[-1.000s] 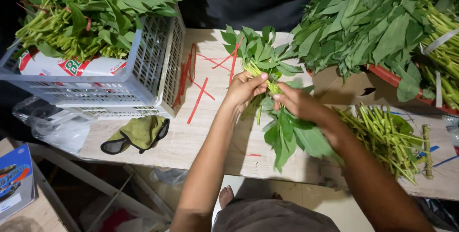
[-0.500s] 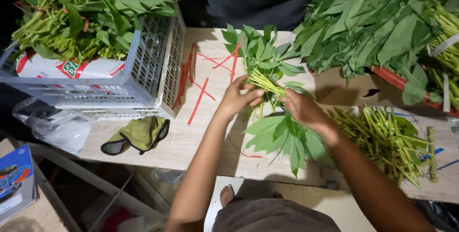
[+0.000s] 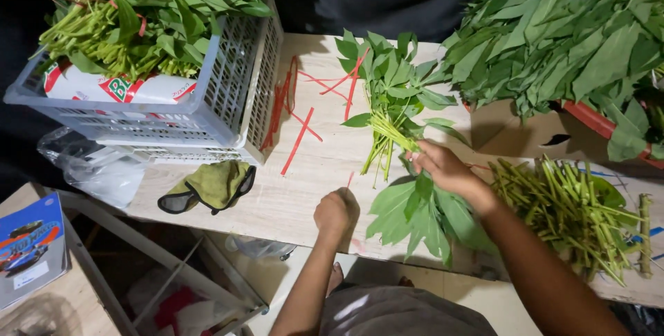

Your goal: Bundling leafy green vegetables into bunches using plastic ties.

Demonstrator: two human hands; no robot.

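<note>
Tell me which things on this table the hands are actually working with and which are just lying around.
In use: right hand gripping the leafy bunch; left hand closed on the table by a red tie.

Lying about: olive cloth, grey crate of greens, cut stems, plastic bag.

Grey crate (image 3: 228,94) of greens on desk (image 3: 304,197), upper left. Red ties (image 3: 299,141) loose beside it. Olive cloth (image 3: 211,185) at desk edge. Leaf heap (image 3: 553,38) upper right; cut stems (image 3: 574,211) right. Blue booklet (image 3: 31,246) lower left.
</note>
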